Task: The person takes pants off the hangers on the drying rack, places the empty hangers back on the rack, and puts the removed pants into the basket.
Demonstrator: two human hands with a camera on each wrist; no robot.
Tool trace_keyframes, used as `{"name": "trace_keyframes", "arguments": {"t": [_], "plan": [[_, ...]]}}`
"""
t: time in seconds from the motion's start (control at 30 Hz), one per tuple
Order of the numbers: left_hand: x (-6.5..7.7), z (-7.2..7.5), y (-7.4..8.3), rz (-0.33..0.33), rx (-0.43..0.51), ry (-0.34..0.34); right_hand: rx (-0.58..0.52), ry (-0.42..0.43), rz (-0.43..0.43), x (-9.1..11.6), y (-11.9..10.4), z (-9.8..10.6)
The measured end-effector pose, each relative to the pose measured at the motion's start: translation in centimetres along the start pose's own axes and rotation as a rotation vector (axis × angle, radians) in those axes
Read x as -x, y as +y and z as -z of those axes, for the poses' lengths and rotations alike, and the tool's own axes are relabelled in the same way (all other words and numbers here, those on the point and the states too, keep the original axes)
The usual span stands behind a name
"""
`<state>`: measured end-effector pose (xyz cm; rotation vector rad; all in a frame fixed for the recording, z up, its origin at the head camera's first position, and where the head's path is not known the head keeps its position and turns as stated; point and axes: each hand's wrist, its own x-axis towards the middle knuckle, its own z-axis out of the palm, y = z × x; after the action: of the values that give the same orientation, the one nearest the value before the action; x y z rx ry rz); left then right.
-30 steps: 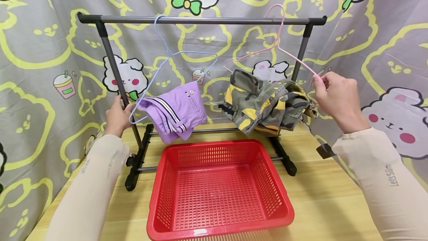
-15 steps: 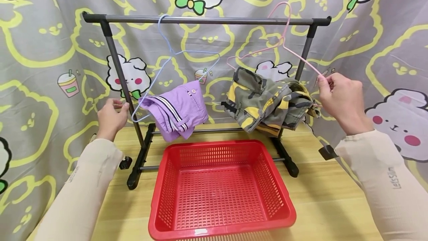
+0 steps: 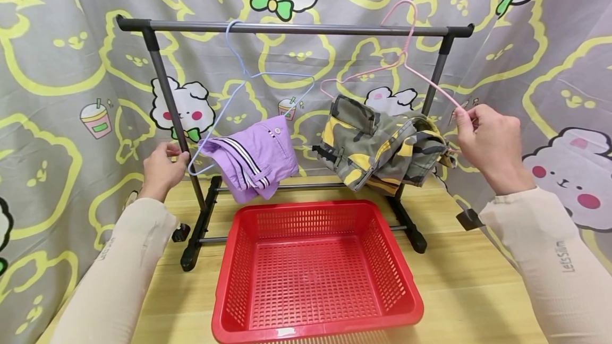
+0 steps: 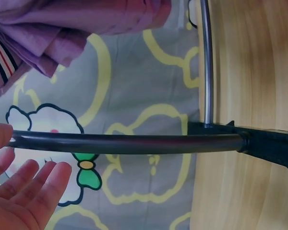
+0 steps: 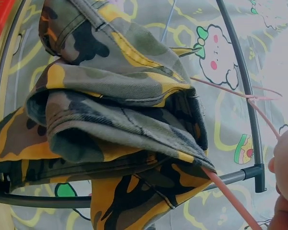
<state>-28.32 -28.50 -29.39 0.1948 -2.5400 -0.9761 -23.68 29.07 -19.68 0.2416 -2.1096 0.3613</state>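
Observation:
My right hand (image 3: 492, 139) pinches the right arm of a pink hanger (image 3: 432, 86). Camouflage trousers (image 3: 382, 145) in grey-green, yellow and black hang folded over that hanger. Its hook straddles the top rail (image 3: 306, 28), with the curve standing well above the bar. At the left, my left hand (image 3: 164, 170) is beside the dark rack post (image 3: 172, 102), thumb right at it. The left wrist view shows its other fingers (image 4: 45, 184) extended and loose. A blue hanger (image 3: 229, 102) hooked on the rail carries folded purple shorts (image 3: 251, 158) with a striped band.
A red perforated basket (image 3: 315, 328) stands on the wooden table (image 3: 468, 280) in front of the rack, with nothing in it. Black rack feet (image 3: 191, 254) flank it. A patterned grey curtain (image 3: 296, 1) hangs behind and at both sides.
My left hand has come off the post, drawn back left, then moved slightly right towards it. The pink hanger's hook has risen a little above the rail, with my right hand still pinching it.

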Motion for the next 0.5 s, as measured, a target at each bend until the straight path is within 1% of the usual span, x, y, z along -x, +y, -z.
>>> {"name": "trace_keyframes", "arguments": {"t": [0.07,0.2,0.3,0.5], "plan": [[-0.04,-0.07,-0.15,0.016,0.015,-0.009,0.002,0.011,0.013,0.13,0.02,-0.03],[-0.15,-0.28,-0.13,0.033,0.005,-0.033,0.002,0.032,0.038,0.35,0.14,-0.12],[-0.18,-0.43,0.12,0.030,-0.010,-0.049,0.002,0.042,0.049,0.44,0.20,-0.13],[-0.08,-0.43,0.49,0.022,-0.021,-0.062,0.007,0.028,0.048,0.47,0.03,0.07]]}}
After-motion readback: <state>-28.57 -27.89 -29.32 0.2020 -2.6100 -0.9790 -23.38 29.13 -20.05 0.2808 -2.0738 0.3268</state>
